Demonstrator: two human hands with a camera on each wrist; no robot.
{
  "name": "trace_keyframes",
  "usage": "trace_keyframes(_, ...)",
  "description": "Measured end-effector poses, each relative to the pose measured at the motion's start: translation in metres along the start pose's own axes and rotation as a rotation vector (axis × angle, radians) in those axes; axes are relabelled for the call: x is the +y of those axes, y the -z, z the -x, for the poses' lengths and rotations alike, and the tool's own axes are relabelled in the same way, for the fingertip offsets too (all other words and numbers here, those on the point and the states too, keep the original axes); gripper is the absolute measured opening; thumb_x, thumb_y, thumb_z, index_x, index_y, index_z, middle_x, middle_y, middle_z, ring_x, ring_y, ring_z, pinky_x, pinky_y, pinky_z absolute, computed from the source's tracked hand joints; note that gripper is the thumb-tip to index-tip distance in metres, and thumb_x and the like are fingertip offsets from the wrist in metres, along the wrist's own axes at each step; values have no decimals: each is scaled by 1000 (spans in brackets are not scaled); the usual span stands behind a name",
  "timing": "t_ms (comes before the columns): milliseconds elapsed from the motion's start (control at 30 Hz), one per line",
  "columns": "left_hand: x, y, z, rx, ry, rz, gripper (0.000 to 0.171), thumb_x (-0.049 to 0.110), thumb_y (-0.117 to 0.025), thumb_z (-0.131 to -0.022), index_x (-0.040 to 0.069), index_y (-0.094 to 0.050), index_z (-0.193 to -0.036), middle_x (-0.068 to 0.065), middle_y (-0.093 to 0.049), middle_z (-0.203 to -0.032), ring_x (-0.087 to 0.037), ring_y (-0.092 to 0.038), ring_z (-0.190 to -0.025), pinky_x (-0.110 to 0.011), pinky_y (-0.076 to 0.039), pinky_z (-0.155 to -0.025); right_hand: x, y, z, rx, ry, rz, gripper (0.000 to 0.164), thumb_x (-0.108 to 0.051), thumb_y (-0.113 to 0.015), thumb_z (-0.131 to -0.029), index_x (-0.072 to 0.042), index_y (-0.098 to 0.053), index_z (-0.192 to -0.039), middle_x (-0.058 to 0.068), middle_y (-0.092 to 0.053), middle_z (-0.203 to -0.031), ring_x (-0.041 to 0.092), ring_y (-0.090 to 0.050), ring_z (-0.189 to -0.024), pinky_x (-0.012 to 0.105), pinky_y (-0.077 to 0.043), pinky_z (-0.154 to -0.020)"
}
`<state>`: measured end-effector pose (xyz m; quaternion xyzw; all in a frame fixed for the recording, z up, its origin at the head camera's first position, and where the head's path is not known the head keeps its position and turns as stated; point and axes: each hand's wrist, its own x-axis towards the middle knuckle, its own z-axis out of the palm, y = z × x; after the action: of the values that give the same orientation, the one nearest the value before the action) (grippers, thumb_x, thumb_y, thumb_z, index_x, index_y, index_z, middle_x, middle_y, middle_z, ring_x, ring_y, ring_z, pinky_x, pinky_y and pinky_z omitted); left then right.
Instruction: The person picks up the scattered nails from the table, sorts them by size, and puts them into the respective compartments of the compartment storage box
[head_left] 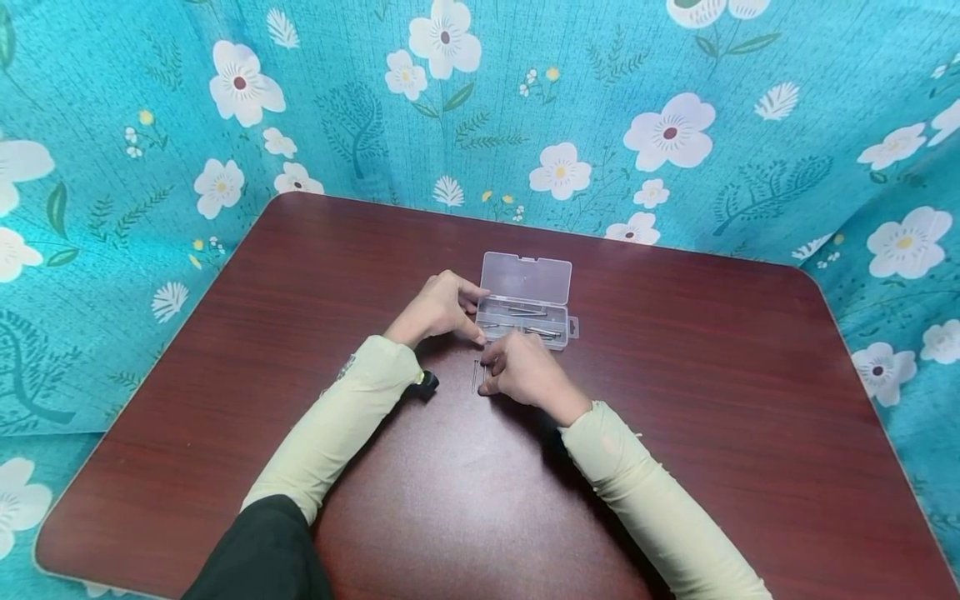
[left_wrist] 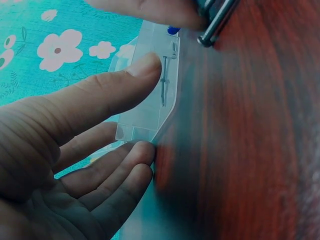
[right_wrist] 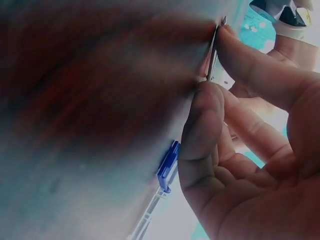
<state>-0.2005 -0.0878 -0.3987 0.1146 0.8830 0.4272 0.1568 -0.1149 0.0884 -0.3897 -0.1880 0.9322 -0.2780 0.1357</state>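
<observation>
A clear plastic organizer box [head_left: 525, 315] lies on the table with its lid [head_left: 527, 277] raised at the back. Long metal nails [head_left: 528, 312] lie in its compartments. My left hand [head_left: 444, 307] holds the box's left end, thumb at the front corner and fingers toward the back. In front of the box, my right hand [head_left: 525, 369] pinches a thin nail [right_wrist: 213, 57] between thumb and fingertip, close over the tabletop. Another nail [head_left: 475, 377] lies just left of those fingers. Seen from the left wrist, a nail's round head [left_wrist: 204, 41] pokes out beside the right fingers.
The dark red wooden table [head_left: 712, 400] has rounded corners. Behind it and along the sides hangs a turquoise flowered cloth [head_left: 495, 125]. A small black device [head_left: 427, 386] sits at the left wrist. The box has a hanging tab [head_left: 573, 327] and a blue piece [right_wrist: 168, 166] along its edge.
</observation>
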Motion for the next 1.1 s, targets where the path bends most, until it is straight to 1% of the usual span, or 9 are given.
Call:
trace_keyframes(100, 1, 1, 0, -3, 3, -7, 77, 10, -102, -52, 13, -74, -124, -3, -75, -105, -12, -68, -90, -30, -54, -82, 2, 2, 1, 18, 15, -24, 26, -20, -94, -68, -12, -77, -87, -8, -70, -71, 7, -66, -71, 36, -50, -79)
trace_keyframes(167, 1, 1, 1, -8, 9, -6, 77, 10, -102, -52, 13, -74, -124, -3, -75, -105, -12, -68, -91, -30, -54, -83, 4, 4, 3, 28, 24, -48, 20, -19, -92, -71, -14, -75, -78, -10, -68, -69, 7, -63, -68, 35, -48, -76)
trace_keyframes(300, 1, 1, 0, -9, 12, -4, 77, 10, -102, -52, 13, -74, -124, -3, -74, -105, -13, -68, -91, -30, -54, -83, 7, 11, 7, 34, 15, -117, 15, -15, -87, -77, -16, -73, -71, -10, -66, -67, 10, -58, -65, 32, -47, -63)
trace_keyframes(433, 1, 1, 0, -9, 9, -7, 77, 10, -102, -52, 13, -74, -124, -4, -75, -103, -13, -68, -90, -31, -54, -84, 12, 16, 10, 24, -34, -218, 13, -12, -82, -81, -16, -75, -71, -6, -65, -63, 12, -58, -60, 30, -45, -54)
trace_keyframes(533, 1, 1, 0, -10, 6, -6, 77, 10, -102, -52, 13, -74, -124, -4, -75, -103, -13, -68, -90, -31, -54, -85, 14, 18, 12, 32, -68, -284, 11, -10, -80, -82, -14, -75, -72, -3, -65, -59, 14, -61, -57, 30, -48, -52)
trace_keyframes(633, 1, 1, 0, -7, 2, -10, 77, 10, -102, -52, 13, -74, -124, -4, -75, -104, -13, -68, -91, -31, -53, -85, 15, 18, 13, 42, -65, -314, 10, -8, -78, -81, -12, -76, -73, 0, -66, -59, 16, -63, -56, 31, -50, -51)
trace_keyframes(767, 0, 0, 0, -5, 2, -6, 77, 9, -102, -52, 12, -74, -124, -4, -75, -104, -13, -68, -91, -31, -54, -85, 18, 18, 14, 51, -51, -332, 9, -6, -76, -82, -12, -76, -75, 2, -67, -61, 17, -63, -56, 32, -49, -51)
trace_keyframes(900, 0, 0, 0, -8, 0, 2, 77, 10, -102, -52, 12, -73, -124, -5, -75, -103, -13, -68, -90, -31, -54, -85, 22, 18, 16, 55, -71, -385, 10, -1, -72, -82, -9, -73, -76, 4, -67, -64, 19, -64, -57, 33, -50, -52)
trace_keyframes(1100, 0, 0, -1, -3, 3, -6, 78, 10, -102, -51, 12, -73, -124, -4, -75, -103, -12, -68, -89, -31, -54, -85, 28, 19, 19, 58, -102, -491, 5, 3, -69, -84, -1, -71, -84, 9, -70, -71, 24, -65, -60, 41, -57, -59)
